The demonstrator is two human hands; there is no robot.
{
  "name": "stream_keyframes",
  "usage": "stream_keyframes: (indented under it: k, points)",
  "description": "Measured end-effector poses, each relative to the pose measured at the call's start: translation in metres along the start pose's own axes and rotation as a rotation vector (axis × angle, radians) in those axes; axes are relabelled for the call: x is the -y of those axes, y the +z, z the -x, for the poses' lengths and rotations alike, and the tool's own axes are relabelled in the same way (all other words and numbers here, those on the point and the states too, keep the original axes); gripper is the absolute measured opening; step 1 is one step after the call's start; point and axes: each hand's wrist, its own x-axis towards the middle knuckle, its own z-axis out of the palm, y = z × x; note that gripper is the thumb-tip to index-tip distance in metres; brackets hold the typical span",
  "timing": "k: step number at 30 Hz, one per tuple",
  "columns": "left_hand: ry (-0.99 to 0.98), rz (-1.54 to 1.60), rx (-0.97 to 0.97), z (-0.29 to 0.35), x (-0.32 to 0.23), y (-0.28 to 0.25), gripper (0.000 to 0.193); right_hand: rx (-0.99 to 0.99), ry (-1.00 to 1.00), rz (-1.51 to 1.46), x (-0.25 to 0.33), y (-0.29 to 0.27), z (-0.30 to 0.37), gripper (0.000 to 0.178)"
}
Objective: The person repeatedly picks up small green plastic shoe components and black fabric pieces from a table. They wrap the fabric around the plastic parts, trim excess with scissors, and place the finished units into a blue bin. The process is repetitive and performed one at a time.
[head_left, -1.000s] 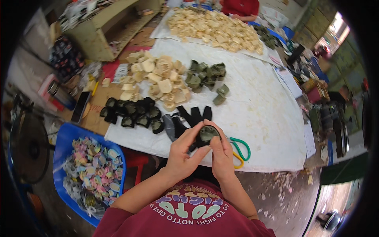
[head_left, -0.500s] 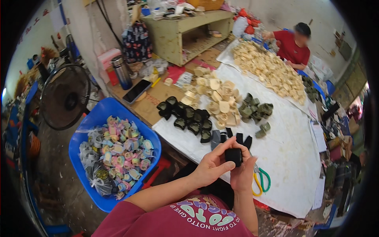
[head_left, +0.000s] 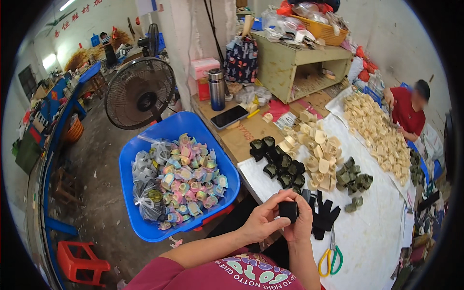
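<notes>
My left hand [head_left: 261, 223] and my right hand [head_left: 301, 223] are closed together around a small black block shaped like a shoe heel [head_left: 288, 211]. The left thumb lies along its lower edge, while the right fingers wrap its far side. Just beyond my right hand, flat black strips [head_left: 326, 216] are fanned out on the white sheet [head_left: 365, 237]. Scissors [head_left: 330, 256] with one yellow and one green handle lie nearer to me. Farther off sit several black heel pieces [head_left: 275, 163], a heap of cream ones [head_left: 320, 157] and some dark green ones [head_left: 354, 178].
On the left stands a blue tub [head_left: 126, 179] of pastel pieces and bagged items, with a fan [head_left: 145, 96] behind it. A phone [head_left: 229, 116] and a steel flask [head_left: 216, 92] rest on the table. A person in red [head_left: 408, 113] sits at the far right. A red stool [head_left: 82, 263] is lower left.
My view has swung to the left, so the table and tub appear farther right and the red stool shows. Both hands still hold the black heel.
</notes>
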Motion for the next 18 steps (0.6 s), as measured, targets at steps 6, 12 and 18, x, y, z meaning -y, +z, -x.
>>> stream_keyframes:
  k: [6, 12, 18]
  points:
    - [0.156, -0.062, -0.128, -0.012, -0.012, -0.043, 0.066, 0.040, -0.058, 0.104, -0.023, 0.061, -0.019, 0.038]
    - [0.257, -0.010, -0.252, -0.027, -0.016, -0.097, 0.063, 0.189, 0.012, 0.133, -0.050, 0.086, -0.079, 0.041]
    - [0.176, 0.313, -0.392, -0.050, -0.031, -0.137, 0.056, 0.405, -0.485, 0.914, -0.063, 0.104, -0.123, 0.057]
